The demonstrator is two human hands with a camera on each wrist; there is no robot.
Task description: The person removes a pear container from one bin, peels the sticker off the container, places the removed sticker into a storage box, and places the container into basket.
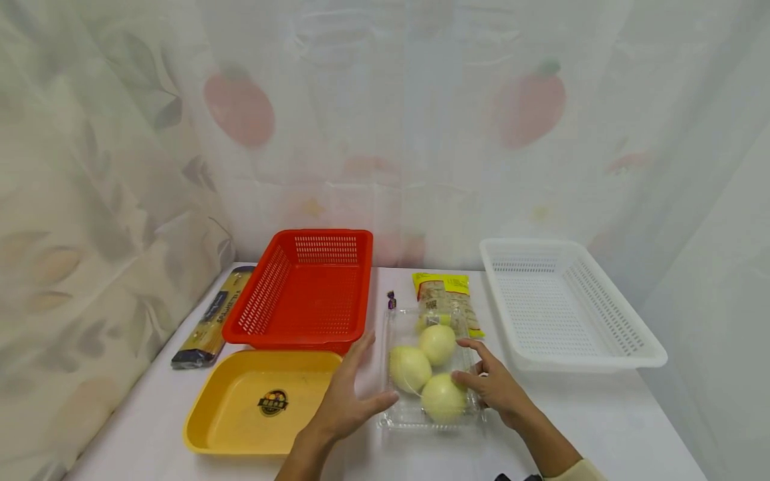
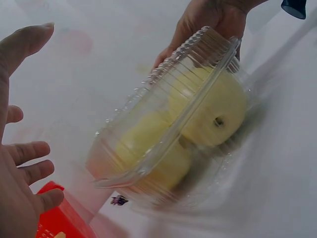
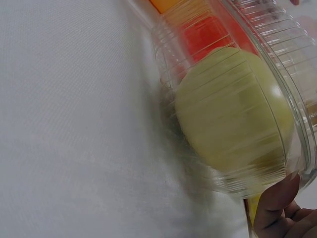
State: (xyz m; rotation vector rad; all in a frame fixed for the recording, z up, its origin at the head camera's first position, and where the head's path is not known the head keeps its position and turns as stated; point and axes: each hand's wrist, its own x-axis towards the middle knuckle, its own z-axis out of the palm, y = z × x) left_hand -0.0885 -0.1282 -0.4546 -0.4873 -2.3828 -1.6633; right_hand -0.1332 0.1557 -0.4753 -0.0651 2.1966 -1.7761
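Observation:
A clear plastic clamshell box [image 1: 394, 417] with three round pale-yellow fruits [image 1: 443, 397] inside sits in front of me, its lid closed. At its right side my right hand [image 1: 496, 387] grips the box's edge, thumb and fingers bent; in the right wrist view the thumb [image 3: 280, 198] lies against the plastic rim. My left hand [image 1: 349, 394] hovers to the left of the box, fingers spread and holding nothing. The left wrist view shows a gap between that hand [image 2: 22, 163] and the box [image 2: 148, 168].
A red basket [image 1: 361, 307] stands behind a yellow tray [image 1: 210, 401] on the left, with a spaghetti pack [image 1: 210, 321] beside them. A white basket [image 1: 511, 334] is on the right. Behind the box lie a yellow packet [image 1: 442, 284] and a small purple-wrapped candy [image 1: 392, 300].

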